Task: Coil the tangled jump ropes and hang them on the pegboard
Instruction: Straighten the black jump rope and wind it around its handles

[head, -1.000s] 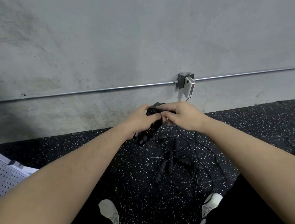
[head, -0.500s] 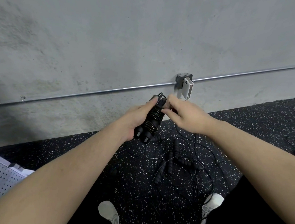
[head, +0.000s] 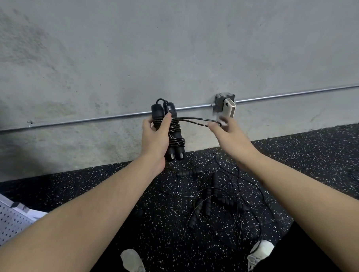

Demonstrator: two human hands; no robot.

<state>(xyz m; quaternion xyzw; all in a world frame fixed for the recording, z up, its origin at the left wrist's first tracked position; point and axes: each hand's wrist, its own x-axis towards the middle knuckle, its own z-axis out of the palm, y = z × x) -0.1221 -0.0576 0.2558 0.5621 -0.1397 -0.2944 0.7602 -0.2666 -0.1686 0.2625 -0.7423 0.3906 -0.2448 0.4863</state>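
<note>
Black cord is wound in tight turns around the pair of jump-rope handles (head: pixel 170 131) that the left hand (head: pixel 156 138) grips upright, fingers and thumb curled round the bundle, in front of the grey wall. To its right, the right hand (head: pixel 229 136) pulls the last loop of cord (head: pixel 197 121) out sideways, taut and nearly level; its fingertips (head: pixel 223 121) are motion-blurred, and the loop seems hooked over or pinched by them, though which I cannot tell. The risks sit in that loop: if it slips off the fingers, tension goes and the upper turns could spring loose along the handles; if it is pulled too hard, the bundle could twist in the left palm and the lower turns near the handle ends (head: pixel 175 155) may slide off. Below and nearer, on the speckled rubber floor (head: pixel 110 194), more ropes (head: pixel 210 199) lie tangled, their thin cords crossing close to the white shoes (head: pixel 260 252); a step toward the pegboard could likely snag them and tighten the knot. The pegboard (head: pixel 0 220) shows only as a perforated corner at the near left, well apart from the held rope, so hanging is not yet done. A conduit (head: pixel 93 118) with a plugged-in adapter (head: pixel 229 108) runs along the wall just behind the right hand.
</note>
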